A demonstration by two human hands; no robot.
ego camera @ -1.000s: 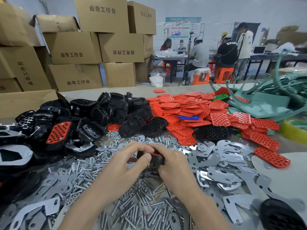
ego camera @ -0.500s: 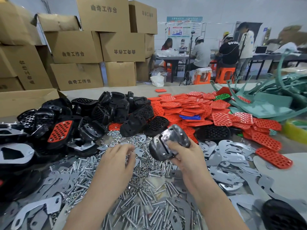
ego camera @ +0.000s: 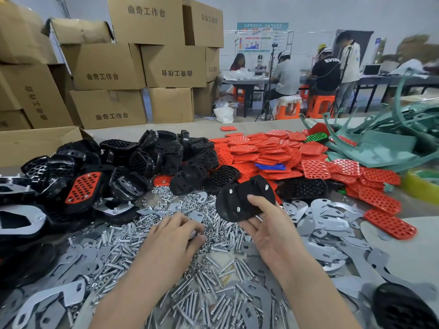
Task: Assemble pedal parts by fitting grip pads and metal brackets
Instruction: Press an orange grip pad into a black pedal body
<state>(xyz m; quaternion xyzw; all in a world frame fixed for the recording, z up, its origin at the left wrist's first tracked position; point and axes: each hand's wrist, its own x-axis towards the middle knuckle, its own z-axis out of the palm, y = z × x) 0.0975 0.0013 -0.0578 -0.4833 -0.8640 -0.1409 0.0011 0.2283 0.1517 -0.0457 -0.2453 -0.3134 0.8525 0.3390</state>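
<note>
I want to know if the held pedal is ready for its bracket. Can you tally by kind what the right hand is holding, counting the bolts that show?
In the right hand:
black pedal body: 1
bolt ends sticking out of it: 3
Total: 4

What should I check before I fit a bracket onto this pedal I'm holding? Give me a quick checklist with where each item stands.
1. Black pedal held securely: right hand grips its lower edge, ok.
2. Bolt ends poking through: three show, ok.
3. Anything seated on those bolt ends: nothing yet, not ok.
4. Metal brackets nearby: heaped beside the right hand, ok.
5. Left hand holding a part: fingers curled on the nuts and bolts, cannot tell.
6. Tread side complete: that face is turned away, cannot tell.
</note>
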